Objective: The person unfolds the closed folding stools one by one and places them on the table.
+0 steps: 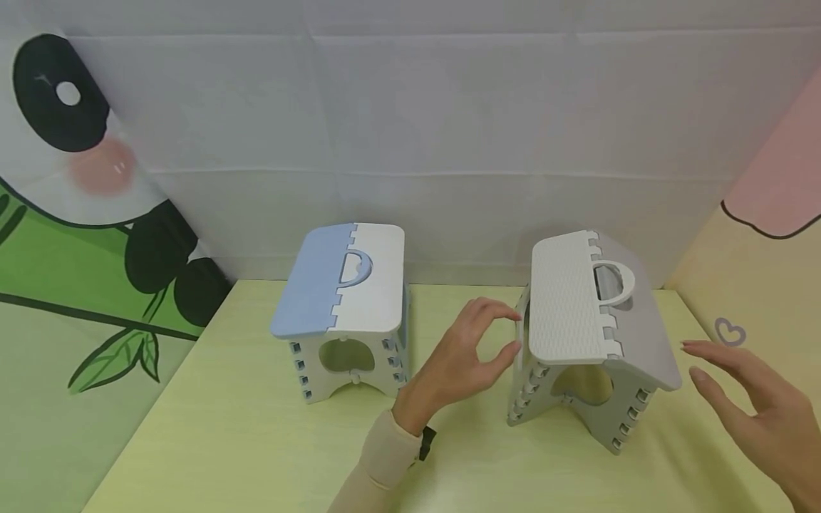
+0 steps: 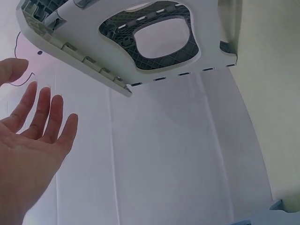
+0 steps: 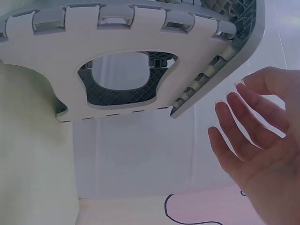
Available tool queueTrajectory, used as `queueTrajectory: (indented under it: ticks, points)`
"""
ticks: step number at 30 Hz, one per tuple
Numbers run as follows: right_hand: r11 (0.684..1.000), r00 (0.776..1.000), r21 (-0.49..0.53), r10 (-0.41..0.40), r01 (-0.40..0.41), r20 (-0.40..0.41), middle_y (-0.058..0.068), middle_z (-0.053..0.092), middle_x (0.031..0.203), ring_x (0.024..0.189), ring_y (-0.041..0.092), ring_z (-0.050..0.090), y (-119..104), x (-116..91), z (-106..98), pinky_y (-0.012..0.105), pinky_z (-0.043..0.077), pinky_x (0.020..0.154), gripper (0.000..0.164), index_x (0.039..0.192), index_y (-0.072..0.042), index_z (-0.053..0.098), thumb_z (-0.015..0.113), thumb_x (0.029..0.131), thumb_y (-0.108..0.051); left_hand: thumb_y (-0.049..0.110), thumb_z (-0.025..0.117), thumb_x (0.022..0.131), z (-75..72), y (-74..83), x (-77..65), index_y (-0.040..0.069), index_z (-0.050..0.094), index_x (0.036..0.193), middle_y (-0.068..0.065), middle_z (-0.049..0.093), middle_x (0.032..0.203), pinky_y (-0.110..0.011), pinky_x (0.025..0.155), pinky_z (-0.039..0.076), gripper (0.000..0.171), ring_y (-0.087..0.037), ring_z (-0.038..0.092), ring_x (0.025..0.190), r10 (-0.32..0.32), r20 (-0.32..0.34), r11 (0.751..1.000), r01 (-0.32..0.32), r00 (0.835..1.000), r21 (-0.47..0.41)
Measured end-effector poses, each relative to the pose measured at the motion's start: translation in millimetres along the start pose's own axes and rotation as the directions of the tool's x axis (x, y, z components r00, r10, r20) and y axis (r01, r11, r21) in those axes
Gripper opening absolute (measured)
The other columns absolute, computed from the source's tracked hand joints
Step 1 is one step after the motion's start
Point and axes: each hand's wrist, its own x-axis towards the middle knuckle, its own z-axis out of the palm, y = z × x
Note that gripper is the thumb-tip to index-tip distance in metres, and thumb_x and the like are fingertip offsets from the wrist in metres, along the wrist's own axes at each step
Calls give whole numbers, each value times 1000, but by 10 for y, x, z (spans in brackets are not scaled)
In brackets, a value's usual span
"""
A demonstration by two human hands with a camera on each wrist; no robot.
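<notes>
A white and grey folding step stool point(image 1: 567, 306) stands on the right part of the table, its top slightly peaked along the middle joint and its handle loop raised. My left hand point(image 1: 465, 349) is beside the stool's left side, fingers bent loosely with a gap to the thumb; in the left wrist view the hand point(image 2: 35, 136) is apart from the stool point(image 2: 84, 42). On the other side my right hand point(image 1: 760, 417) is near the grey edge, thumb and fingers spread; the right wrist view shows that hand point(image 3: 258, 126) clear of the stool point(image 3: 51, 56).
A blue and white folding stool point(image 1: 375, 306) stands unfolded to the left, with a flat top. Both stools are on a pale yellow table point(image 1: 212, 427). Behind hangs a white cloth point(image 1: 449, 128) with cartoon prints point(image 1: 64, 92) at the sides.
</notes>
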Motion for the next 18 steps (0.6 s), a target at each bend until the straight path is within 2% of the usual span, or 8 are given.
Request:
queueTrajectory:
  ticks: [7, 13, 18]
  points:
    - [1000, 1000, 23, -14, 14, 2, 9, 68, 126, 126, 14, 59, -104, 79, 3, 20, 41, 110, 33, 119, 23, 60, 61, 86, 26, 8, 76, 92, 13, 96, 82, 3, 62, 122, -8, 60, 121, -27, 109, 43, 34, -20, 55, 120, 3, -25, 999, -4, 1000, -43]
    - [995, 999, 91, -37, 38, -13, 14, 69, 125, 126, 17, 59, -163, 144, 29, 23, 39, 112, 30, 118, 25, 59, 65, 89, 20, 10, 77, 92, 50, 171, 130, 2, 63, 121, -8, 60, 122, -27, 110, 42, 33, -19, 54, 122, -3, -18, 997, 2, 1000, -78]
    - [995, 999, 81, -51, 50, 8, 14, 69, 127, 125, 16, 59, -189, 173, 48, 21, 40, 111, 32, 119, 23, 60, 69, 89, 16, 10, 76, 93, 84, 219, 168, 1, 63, 121, -8, 59, 124, -26, 111, 41, 32, -18, 53, 124, -4, 5, 994, 5, 1000, -108]
